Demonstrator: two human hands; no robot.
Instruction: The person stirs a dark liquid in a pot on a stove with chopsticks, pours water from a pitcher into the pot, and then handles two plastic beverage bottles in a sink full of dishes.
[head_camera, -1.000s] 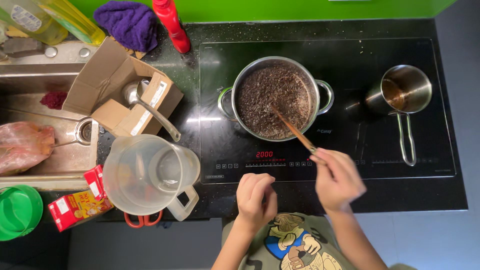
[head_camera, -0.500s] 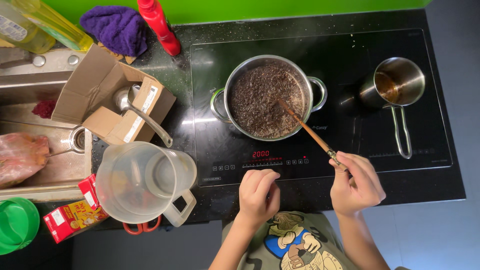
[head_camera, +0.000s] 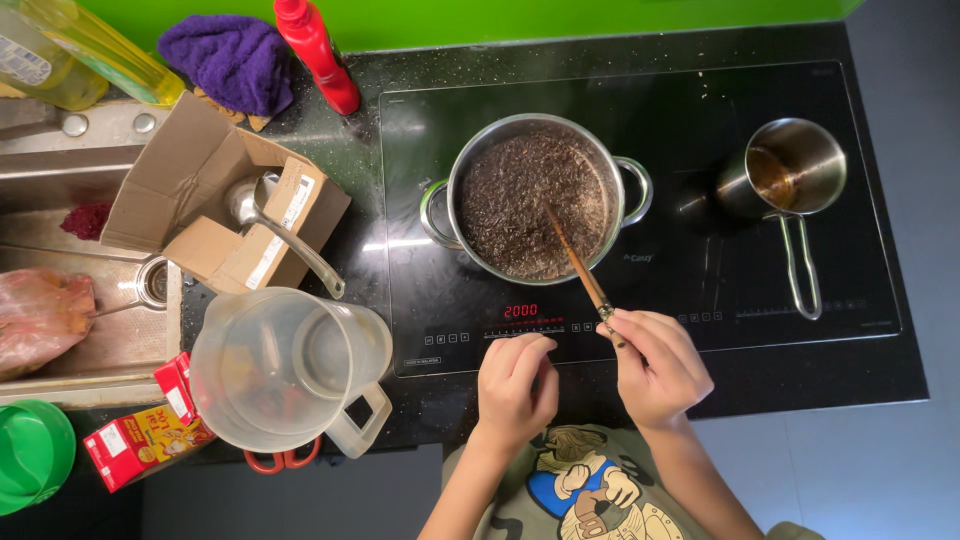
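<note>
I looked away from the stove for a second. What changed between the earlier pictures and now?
The right hand has drawn back from the pot toward the cooktop's front edge, still gripping the wooden stirrer, whose tip remains in the dark grains. The left hand stays curled near the control panel, holding nothing. The pot, small saucepan and plastic jug have not moved.

A single head-worn camera looks almost straight down from above the person onto a black surface (head_camera: 330, 140). The induction hob (head_camera: 640, 200) fills the middle of the view at moderate distance, a sink (head_camera: 60, 190) runs off the left edge, and the person's shirt front (head_camera: 580, 490) shows at the bottom edge.
</note>
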